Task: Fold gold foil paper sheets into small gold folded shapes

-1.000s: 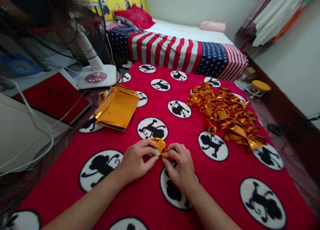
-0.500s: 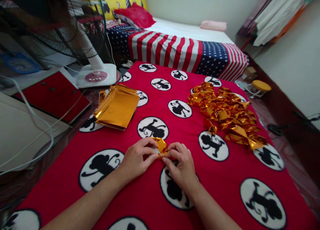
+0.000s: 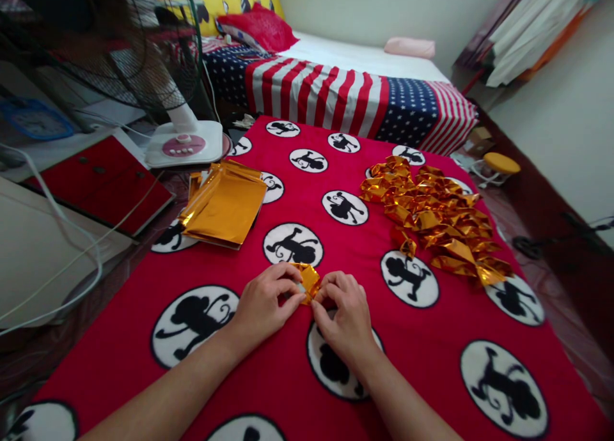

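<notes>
A small piece of gold foil paper (image 3: pixel 309 278), partly folded, lies between my hands on the red cloth (image 3: pixel 297 351) with monkey prints. My left hand (image 3: pixel 267 298) pinches its left side between thumb and fingers. On the other side, my right hand (image 3: pixel 343 307) has its thumb and fingertips closed at the paper's right edge. The fingers cover part of the paper. Beyond my left hand is a stack of flat gold foil sheets (image 3: pixel 230 204). To the right rests a pile of folded gold foil pieces (image 3: pixel 432 217).
A fan (image 3: pixel 185 140) with a white base stands at the back left, near a blue clock (image 3: pixel 41 118) and a white cable (image 3: pixel 71 220). Past the cloth's far edge is a bed (image 3: pixel 326 99) with a stars-and-stripes cover. A yellow stool (image 3: pixel 501 163) stands at the right.
My right fingers have shifted very slightly at the paper's near right corner. My left hand, the sheets and the pile look the same.
</notes>
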The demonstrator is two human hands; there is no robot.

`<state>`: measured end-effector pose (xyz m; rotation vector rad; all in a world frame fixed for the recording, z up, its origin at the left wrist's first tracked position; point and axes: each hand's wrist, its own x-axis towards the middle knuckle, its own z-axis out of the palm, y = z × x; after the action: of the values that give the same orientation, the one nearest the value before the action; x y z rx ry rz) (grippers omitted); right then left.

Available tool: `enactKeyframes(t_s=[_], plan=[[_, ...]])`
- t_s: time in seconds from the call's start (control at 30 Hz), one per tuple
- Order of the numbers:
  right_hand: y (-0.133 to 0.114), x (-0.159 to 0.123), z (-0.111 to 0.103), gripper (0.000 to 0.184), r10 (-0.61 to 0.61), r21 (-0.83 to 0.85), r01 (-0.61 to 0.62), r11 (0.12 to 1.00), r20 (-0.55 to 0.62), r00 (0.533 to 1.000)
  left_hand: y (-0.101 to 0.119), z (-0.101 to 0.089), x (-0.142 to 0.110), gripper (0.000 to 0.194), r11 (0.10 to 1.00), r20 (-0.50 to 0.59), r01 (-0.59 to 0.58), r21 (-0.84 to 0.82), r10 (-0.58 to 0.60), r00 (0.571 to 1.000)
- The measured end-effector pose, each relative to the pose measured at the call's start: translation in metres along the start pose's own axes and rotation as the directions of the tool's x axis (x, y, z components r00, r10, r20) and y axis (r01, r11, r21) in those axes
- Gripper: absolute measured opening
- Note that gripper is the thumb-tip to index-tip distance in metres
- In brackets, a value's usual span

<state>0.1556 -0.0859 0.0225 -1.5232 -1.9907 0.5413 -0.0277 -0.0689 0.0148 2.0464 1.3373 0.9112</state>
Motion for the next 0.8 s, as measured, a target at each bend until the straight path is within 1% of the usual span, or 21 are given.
enactKeyframes(t_s=[0.17, 0.27, 0.4, 0.6, 0.8], plan=[[-0.003, 0.002, 0.0, 0.013, 0.03, -0.034, -0.03, 0.999, 0.007, 1.0, 0.001, 0.0, 0.0, 0.009, 1.0, -0.013, 0.013, 0.005, -0.013, 1.0], [-0.005, 0.003, -0.001, 0.013, 0.027, -0.039, -0.026, 0.999, 0.017, 0.999, 0.001, 0.001, 0.0, 0.008, 1.0, -0.015, 0.009, 0.005, -0.009, 1.0], [-0.004, 0.001, -0.005, 0.012, 0.021, -0.011, -0.021, 1.0, 0.03, 0.999, 0.0, 0.002, 0.0, 0.008, 1.0, -0.011, 0.006, 0.009, -0.006, 1.0], [0.001, -0.003, -0.008, 0.017, -0.009, 0.036, 0.006, 0.999, 0.072, 0.997, 0.0, 0.002, 0.001, 0.009, 1.0, -0.013, 0.013, 0.028, -0.012, 1.0], [0.006, -0.004, -0.008, 0.016, -0.034, 0.078, 0.029, 0.997, 0.069, 0.997, 0.0, 0.002, 0.001, 0.009, 0.999, -0.002, 0.016, 0.03, -0.016, 1.0]])
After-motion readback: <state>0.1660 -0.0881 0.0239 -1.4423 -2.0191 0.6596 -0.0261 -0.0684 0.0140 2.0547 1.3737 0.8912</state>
